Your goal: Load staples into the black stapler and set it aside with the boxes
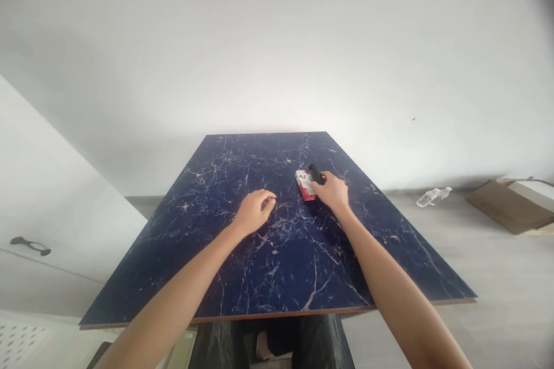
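My right hand (333,189) is closed around a black elongated object (315,173), of which only the far end shows; its exact kind is unclear. Right beside it, under my thumb, is a small red and white printed box (305,185), lying on the dark blue marbled table (259,155). Whether the thumb presses on the box or just passes over it, I cannot tell. My left hand (254,211) is low over the table, left of the box, its fingers curled and the thumb close to the index fingertip. Nothing shows between those fingertips.
A white wall (277,57) stands behind the table's far edge. On the floor to the right are clear plastic bottles (433,196) and a cardboard box (506,204). At left is a white cabinet front with a dark handle (30,245). My legs are under the near edge.
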The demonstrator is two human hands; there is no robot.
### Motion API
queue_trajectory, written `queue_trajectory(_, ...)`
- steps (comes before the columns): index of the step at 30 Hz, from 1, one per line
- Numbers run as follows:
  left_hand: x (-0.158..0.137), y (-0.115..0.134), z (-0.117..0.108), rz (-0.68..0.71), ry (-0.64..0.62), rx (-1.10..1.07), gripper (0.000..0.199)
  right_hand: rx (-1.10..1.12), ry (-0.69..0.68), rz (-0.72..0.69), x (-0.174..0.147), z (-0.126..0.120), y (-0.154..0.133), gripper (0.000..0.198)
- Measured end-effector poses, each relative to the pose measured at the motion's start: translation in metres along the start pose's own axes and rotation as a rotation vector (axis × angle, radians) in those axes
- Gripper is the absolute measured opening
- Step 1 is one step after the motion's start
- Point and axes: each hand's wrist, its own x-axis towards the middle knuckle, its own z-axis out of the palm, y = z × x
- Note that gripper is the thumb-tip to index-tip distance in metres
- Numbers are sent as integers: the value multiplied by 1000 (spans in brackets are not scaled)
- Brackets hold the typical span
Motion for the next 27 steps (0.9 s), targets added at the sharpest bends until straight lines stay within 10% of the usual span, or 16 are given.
queue_trajectory(8, -25, -106, -86, -264, 265, 115, 28, 190, -123, -191, -45, 52, -132, 54)
queue_trajectory(15, -36, -143, -103, -428, 374, 148, 47, 396, -193, -263, -93, 121, -267, 54)
queue_trajectory(27, -37, -157, -108, -394, 349, 158, 46, 505, -226, -274, -98, 148, -275, 50)
